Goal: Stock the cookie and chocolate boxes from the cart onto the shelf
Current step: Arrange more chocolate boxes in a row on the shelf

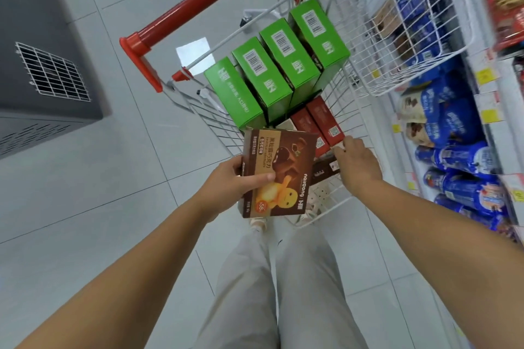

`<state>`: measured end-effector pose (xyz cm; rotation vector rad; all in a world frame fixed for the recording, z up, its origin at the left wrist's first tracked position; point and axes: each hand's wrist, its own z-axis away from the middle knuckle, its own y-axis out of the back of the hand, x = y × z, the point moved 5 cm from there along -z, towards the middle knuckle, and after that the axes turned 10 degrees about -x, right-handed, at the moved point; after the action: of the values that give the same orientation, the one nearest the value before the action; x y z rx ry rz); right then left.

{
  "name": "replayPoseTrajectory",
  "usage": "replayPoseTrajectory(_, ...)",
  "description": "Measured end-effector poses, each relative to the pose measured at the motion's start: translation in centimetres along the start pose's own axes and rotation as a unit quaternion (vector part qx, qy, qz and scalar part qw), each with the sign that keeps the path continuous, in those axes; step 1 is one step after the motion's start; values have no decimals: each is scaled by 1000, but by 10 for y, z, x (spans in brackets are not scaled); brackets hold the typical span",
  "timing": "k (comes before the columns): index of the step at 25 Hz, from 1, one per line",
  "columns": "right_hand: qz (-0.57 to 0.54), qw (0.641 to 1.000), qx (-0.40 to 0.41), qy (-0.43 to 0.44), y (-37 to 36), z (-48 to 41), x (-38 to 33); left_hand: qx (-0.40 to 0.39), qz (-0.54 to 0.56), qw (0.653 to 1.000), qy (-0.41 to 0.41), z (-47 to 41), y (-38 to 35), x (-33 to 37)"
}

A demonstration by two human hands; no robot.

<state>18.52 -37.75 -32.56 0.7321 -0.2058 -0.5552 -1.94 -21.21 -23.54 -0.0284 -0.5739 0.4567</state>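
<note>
Brown cardboard first: a chocolate box (279, 173) with a yellow cartoon figure on its face, held face up over the near left edge of the cart (221, 126), above the wire and the other boxes. Gripped by the left hand (235, 181), thumb pressed across the front, the other fingers hidden behind.

Further in, four green boxes (276, 71) standing on edge in a tight row, barcodes upward, filling the far part towards the red handle (204, 5). Between those and the near end, two red boxes (320, 119) lying side by side, lower down.

Down into the near right part of the cart, the right hand (355, 164), fingers curled downward by the near end of the red boxes, just over a dark brown box (324, 168); impossible to tell whether anything is pinched.

On the right, the shelf (489, 113) with blue packets (453, 127) in rows and yellow price tags (485, 76) along its edges; a white wire basket (419, 37) towards its far end.

Far left, a grey cabinet (42, 65) on pale floor tiles (127, 178). Near, light trousers (283, 292).
</note>
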Motion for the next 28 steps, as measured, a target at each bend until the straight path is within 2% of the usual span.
replayPoseTrajectory(2, -142, 989, -14, 39, 9, 15, 4, 14, 2, 1000, -2, 2, 0, 0)
replayPoseTrajectory(3, -237, 970, -15, 42, 19, 29, 8, 18, 4, 1000, -2, 5, 0, 2)
replayPoseTrajectory(7, -457, 886, 74, -27, 75, 108, 51, 2, -15, 1000, -15, 16, -10, 24)
replayPoseTrajectory(8, -514, 849, 109, -48, 90, 132, 64, -9, -25, 999, -23, 21, -15, 35)
replayPoseTrajectory(11, -674, 706, 199, -84, 130, 207, 93, -42, -43, 996, -62, 42, -34, 76)
replayPoseTrajectory(15, -744, 594, 284, -117, 160, 304, 112, -88, -65, 988, -108, 86, -75, 142)
replayPoseTrajectory(17, -761, 571, 287, -112, 164, 343, 113, -135, -82, 980, -123, 112, -107, 170)
replayPoseTrajectory(19, -779, 549, 283, -106, 165, 376, 109, -204, -107, 964, -136, 140, -148, 191)
replayPoseTrajectory(21, -796, 500, 326, -101, 160, 413, 107, -267, -134, 943, -148, 169, -195, 204)
replayPoseTrajectory(24, -811, 412, 391, -137, 135, 462, 109, -338, -171, 908, -178, 211, -273, 209)
replayPoseTrajectory(25, -805, 398, 414, -150, 124, 485, 113, -347, -184, 900, -187, 227, -305, 207)
replayPoseTrajectory(27, -786, 391, 447, -172, 106, 533, 122, -355, -202, 890, -203, 255, -361, 197)
replayPoseTrajectory(28, -791, 375, 457, -158, 96, 558, 129, -360, -207, 885, -209, 268, -389, 189)
